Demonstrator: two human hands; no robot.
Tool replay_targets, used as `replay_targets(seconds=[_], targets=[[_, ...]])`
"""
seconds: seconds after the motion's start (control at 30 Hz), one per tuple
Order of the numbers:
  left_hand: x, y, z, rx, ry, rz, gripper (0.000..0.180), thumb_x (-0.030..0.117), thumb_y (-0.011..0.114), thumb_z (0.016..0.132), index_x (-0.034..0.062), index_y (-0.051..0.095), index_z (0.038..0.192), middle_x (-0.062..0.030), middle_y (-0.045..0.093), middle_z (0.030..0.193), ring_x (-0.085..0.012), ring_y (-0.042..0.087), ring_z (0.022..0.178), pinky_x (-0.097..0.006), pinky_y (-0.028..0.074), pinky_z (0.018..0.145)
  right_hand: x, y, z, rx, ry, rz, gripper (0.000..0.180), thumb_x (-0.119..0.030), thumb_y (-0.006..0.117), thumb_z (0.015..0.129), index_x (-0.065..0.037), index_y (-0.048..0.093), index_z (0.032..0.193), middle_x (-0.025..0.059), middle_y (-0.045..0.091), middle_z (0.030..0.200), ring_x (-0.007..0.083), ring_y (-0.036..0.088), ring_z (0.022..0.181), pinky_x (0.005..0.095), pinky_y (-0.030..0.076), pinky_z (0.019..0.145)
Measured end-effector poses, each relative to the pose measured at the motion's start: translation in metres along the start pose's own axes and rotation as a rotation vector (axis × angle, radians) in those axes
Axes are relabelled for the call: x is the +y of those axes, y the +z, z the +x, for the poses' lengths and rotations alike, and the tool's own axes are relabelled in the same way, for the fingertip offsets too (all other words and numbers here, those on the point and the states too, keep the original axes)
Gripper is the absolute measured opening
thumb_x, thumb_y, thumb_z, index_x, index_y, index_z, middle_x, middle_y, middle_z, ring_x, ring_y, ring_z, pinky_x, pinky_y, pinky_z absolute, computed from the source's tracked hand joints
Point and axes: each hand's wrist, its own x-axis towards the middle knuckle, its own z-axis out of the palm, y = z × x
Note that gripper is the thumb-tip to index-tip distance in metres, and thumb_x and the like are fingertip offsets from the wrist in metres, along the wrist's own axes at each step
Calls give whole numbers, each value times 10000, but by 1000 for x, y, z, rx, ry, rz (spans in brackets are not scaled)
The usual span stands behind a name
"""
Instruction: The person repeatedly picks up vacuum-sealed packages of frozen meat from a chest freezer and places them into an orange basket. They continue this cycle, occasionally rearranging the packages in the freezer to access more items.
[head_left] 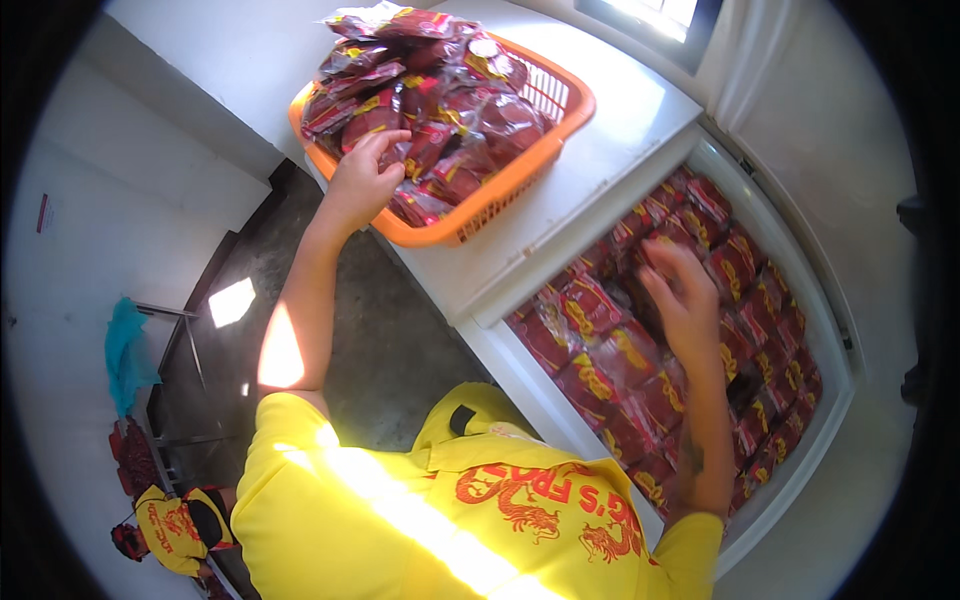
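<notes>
Right hand (680, 300) motion-blurred over packets (600, 370)

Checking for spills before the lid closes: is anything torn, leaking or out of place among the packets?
Nothing torn or spilled shows. The red packets are heaped above the orange basket rim; those in the chest freezer lie in rows. The right hand is blurred.

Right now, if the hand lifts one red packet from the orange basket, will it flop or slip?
Probably a bit of both. The red packets look like thin shiny film, so likely slippery and crinkly. They are piled loosely above the orange basket rim, so neighbours may slide when the left hand pulls one.
</notes>
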Motion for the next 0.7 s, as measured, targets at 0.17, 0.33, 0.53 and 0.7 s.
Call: replay_targets(seconds=[0.17, 0.33, 0.53, 0.7], targets=[[-55, 8, 23, -36, 173, 237, 559, 156, 690, 783, 40, 519, 1303, -137, 500, 1337, -301, 497, 1235, -384, 423, 1020, -42, 138, 140, -149, -146, -417, 591, -298, 711, 813, -117, 493, 1332, 194, 497, 1336, 386, 544, 1168, 410, 474, 936], [-68, 14, 38, 2, 170, 593, 903, 262, 820, 680, 76, 363, 1436, -207, 358, 1454, -402, 391, 1307, -459, 380, 1070, -32, 215, 208, -155, 141, -932, 832, -382, 747, 759, -106, 364, 1445, 284, 378, 1438, 558, 525, 1124, 473, 473, 961], [-84, 0, 70, -72, -67, 526, 1228, 435, 882, 566, 95, 177, 1512, -283, 209, 1515, -487, 337, 1327, -491, 335, 1099, -4, 155, 257, -62, 472, -89, 726, -143, 699, 735, -3, 362, 1363, 210, 640, 1023, 253, 691, 786, 353, 557, 572], [-115, 6, 84, 9, 64, 398, 1075, 528, 805, 652, 54, 289, 1467, -258, 340, 1451, -408, 387, 1318, -452, 334, 1094, 1, 77, 221, -92, 354, 1311, 256, -101, 641, 829, -29, 594, 1070, 109, 675, 1010, 243, 672, 935, 417, 553, 882]])
